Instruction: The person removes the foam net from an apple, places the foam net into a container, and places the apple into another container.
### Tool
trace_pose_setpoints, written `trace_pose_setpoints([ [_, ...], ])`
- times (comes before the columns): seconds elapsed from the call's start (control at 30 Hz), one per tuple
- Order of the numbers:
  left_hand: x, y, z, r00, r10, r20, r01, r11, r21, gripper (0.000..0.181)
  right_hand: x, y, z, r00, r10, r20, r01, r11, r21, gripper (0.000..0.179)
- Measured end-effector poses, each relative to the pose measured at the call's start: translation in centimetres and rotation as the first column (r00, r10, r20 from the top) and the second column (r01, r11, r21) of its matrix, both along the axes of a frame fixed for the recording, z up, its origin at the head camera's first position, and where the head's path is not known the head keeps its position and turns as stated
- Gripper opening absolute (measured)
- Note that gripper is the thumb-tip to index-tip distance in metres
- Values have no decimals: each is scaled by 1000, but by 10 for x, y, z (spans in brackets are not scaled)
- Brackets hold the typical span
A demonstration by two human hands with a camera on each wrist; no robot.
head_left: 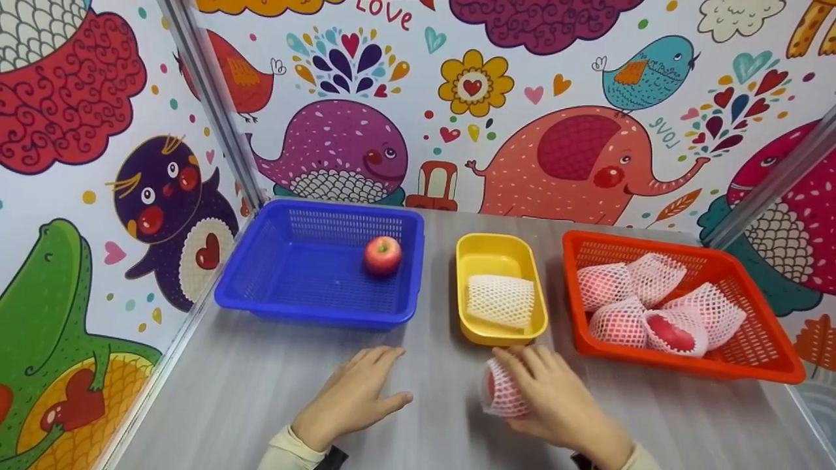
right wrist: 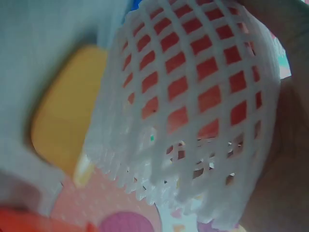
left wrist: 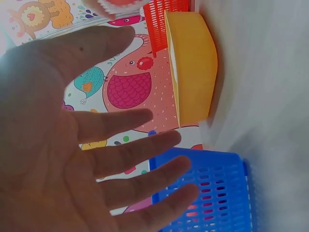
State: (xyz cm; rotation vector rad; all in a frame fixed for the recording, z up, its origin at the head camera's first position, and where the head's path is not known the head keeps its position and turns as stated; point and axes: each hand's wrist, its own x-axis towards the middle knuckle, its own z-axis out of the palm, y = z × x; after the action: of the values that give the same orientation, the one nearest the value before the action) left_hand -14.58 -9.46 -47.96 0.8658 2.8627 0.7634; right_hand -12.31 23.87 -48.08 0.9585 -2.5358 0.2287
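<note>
My right hand grips an apple in a white foam net, just in front of the yellow basket. In the right wrist view the netted apple fills the middle, red skin showing through the mesh. The left hand hovers to its left with fingers straight and nothing in the palm; the left wrist view shows the spread fingers. A bare red apple sits at the right side of the blue basket. Inside the yellow basket lies a white foam net.
At the right, a red basket holds several netted apples. Patterned walls enclose the grey table at the back and sides. A gap of tabletop lies between the blue and yellow baskets.
</note>
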Motion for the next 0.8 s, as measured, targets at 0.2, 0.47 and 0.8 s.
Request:
trace_pose_setpoints([
  [0.2,2,1,-4,1000,-20,-20,20,1000,12,65,4,-16,-29,999,28,32,-27,1000,-12,99],
  [0.47,3,1,-9,999,-32,-17,33,999,31,61,4,-19,-50,993,33,113,-31,999,-17,99],
  [0.8,5,4,-12,999,-42,-4,42,998,40,59,9,-17,-34,827,-113,550,93,994,65,111],
])
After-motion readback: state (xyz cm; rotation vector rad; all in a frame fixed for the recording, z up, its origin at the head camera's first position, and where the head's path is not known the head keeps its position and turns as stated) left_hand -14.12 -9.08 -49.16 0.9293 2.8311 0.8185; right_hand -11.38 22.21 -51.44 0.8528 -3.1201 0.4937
